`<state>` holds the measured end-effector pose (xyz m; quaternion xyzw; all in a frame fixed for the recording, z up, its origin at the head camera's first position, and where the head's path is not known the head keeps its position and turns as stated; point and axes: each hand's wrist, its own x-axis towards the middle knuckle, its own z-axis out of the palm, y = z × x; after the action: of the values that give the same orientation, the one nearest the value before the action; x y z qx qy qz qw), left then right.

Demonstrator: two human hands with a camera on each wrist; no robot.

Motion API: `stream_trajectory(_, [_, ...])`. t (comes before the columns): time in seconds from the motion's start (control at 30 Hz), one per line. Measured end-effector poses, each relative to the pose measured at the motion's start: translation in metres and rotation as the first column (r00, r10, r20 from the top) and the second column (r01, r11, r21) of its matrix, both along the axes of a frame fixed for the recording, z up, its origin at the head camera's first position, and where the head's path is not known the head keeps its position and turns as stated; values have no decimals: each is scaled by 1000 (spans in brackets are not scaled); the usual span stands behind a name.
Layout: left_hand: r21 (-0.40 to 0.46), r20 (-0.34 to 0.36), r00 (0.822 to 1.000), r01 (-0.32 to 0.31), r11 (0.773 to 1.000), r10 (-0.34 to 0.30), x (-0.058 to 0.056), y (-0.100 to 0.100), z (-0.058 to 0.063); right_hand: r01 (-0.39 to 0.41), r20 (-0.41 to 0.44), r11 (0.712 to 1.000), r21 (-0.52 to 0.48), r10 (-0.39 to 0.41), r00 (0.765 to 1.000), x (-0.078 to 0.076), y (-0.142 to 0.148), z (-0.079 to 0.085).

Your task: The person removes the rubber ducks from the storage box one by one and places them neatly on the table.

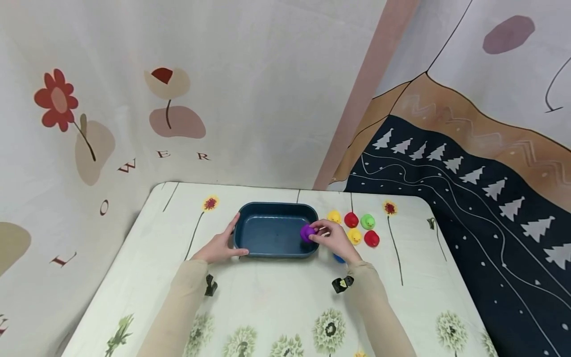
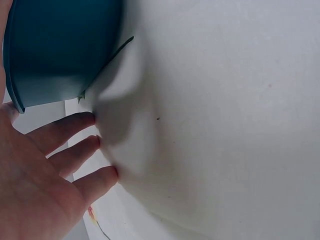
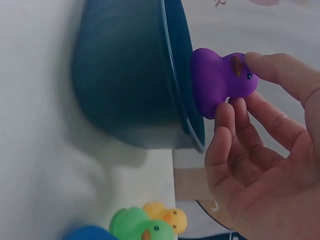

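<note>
A purple rubber duck (image 3: 212,80) is pinched between the thumb and fingertips of my right hand (image 1: 332,239). That hand holds it at the right rim of a dark blue rectangular tub (image 1: 272,254), overlapping the tub's inside in the head view. My left hand (image 1: 219,246) is spread about the tub's left end, thumb along the near wall and index finger at the left rim. Its other three fingers (image 2: 75,155) extend loosely beside the tub in the left wrist view. The tub's visible floor is bare.
Right of the tub lie several rubber ducks: yellow ones (image 1: 354,236), red ones (image 1: 371,239), a green duck (image 1: 368,221) and a blue duck (image 1: 339,259), partly hidden by the right hand. A flower-print cloth (image 1: 267,302) covers the table; printed curtains (image 1: 267,99) hang behind.
</note>
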<state>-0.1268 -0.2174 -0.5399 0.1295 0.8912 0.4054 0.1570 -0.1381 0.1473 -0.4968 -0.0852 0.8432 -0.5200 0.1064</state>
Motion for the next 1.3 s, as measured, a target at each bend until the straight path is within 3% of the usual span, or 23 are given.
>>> stream_trajectory(0.57, [6,-3,1000,9,1000,-9,-1,0,-2,157,-14,988,7,-157,988,25,43,-3])
stream_trajectory(0.93, [6,7,1000,2,1000,-2,0,0,-2,244,-19,969,26,-244,970,38,72,-14])
stream_trajectory(1.3, [8,2,1000,-4,1000,4,1,1,-1,251,-77,963,101,-243,967,50,100,-21])
